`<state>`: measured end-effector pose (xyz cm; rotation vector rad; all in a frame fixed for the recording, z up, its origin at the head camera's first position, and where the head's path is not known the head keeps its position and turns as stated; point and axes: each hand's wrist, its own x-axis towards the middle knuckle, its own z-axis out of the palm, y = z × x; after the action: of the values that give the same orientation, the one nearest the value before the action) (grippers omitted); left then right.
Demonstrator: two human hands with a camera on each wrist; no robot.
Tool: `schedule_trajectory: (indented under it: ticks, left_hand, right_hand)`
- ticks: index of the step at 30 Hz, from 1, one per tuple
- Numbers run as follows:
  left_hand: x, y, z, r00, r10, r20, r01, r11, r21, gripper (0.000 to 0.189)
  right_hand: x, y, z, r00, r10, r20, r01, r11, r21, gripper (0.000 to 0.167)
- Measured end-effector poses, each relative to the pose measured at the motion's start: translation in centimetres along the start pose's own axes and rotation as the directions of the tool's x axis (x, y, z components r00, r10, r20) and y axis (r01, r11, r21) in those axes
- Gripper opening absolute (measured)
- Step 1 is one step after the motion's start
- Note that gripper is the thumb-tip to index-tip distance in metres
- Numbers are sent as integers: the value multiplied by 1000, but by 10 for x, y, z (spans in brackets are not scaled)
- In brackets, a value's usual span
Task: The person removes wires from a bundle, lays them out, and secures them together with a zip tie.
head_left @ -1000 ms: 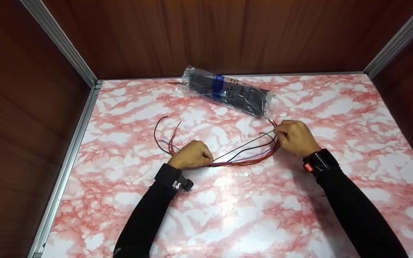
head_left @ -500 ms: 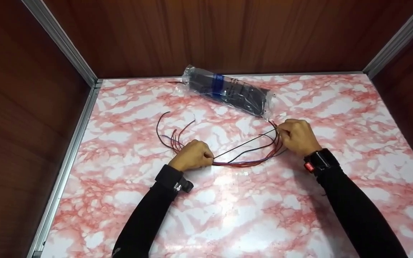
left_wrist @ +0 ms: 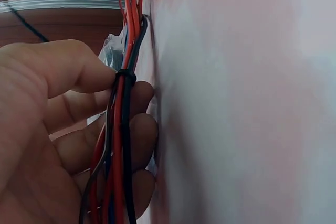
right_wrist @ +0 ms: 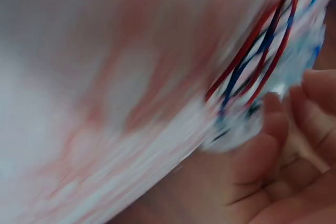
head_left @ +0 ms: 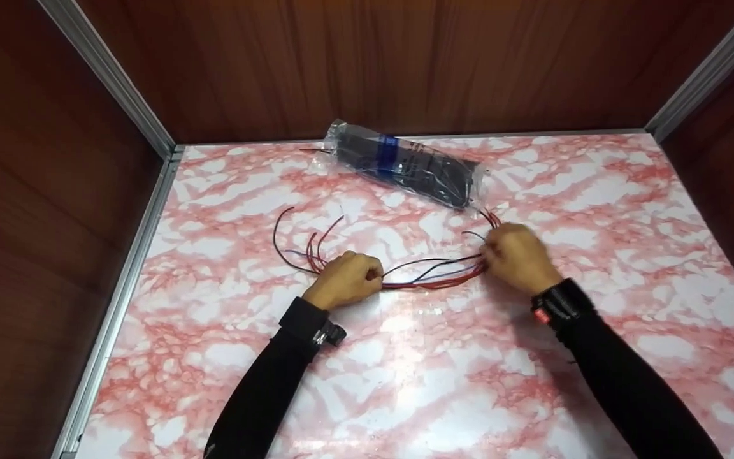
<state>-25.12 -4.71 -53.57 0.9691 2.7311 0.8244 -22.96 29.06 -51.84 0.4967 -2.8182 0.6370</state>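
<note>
A bundle of red, blue and black wires (head_left: 431, 284) lies in a curve on the table. My left hand (head_left: 348, 277) pinches it between thumb and fingers. In the left wrist view a black cable tie (left_wrist: 125, 75) rings the bundle at the thumb tip; a thin dark strip (left_wrist: 23, 22), perhaps its tail, shows at the left. Beside the right part of the wires is my right hand (head_left: 518, 258), blurred. Its fingers (right_wrist: 260, 156) look loosely bent and apart from the wires in the right wrist view, with nothing seen between them.
A clear plastic bag of black cable ties (head_left: 411, 162) with a blue label lies behind the wires. The table (head_left: 405, 395) has a red and white marbled top. Brown wood-look panels (head_left: 392, 64) with metal edging enclose its back and sides.
The thin black strip, earlier stretched straight between both hands, now hangs slack in a curve. My right hand has let go of it and moved slightly down towards me. My left hand keeps its hold.
</note>
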Motion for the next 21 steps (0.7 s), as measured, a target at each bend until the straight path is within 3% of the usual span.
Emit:
schedule_trajectory:
  ticks: [1, 3, 6, 9, 13, 17, 21]
  left_hand:
    - [0, 0, 0, 1000, -5, 5, 5, 1000, 8, 8]
    - [0, 1, 0, 1000, -5, 10, 4, 1000, 23, 7]
    - [2, 3, 1, 1000, 16, 3, -16, 999, 32, 8]
    - [4, 3, 2, 1000, 29, -10, -29, 999, 41, 7]
    - [6, 2, 5, 999, 51, -4, -50, 997, 54, 4]
    - [6, 1, 7, 995, 94, 40, -95, 995, 37, 9]
    - [6, 0, 4, 992, 123, 35, -124, 992, 10, 12]
  right_hand:
    - [0, -8, 7, 994, -108, -13, 108, 994, -7, 9]
    - [3, -27, 20, 957, -291, -16, 291, 957, 5, 13]
    - [7, -52, 36, 907, -418, 52, 416, 908, 35, 31]
    - [13, -69, 52, 886, -442, 143, 440, 897, 43, 41]
    - [20, -76, 66, 869, -472, 150, 473, 880, 33, 25]
    - [24, -77, 70, 864, -482, 148, 485, 874, 14, 11]
    - [23, -79, 66, 873, -423, 243, 449, 891, -64, 6]
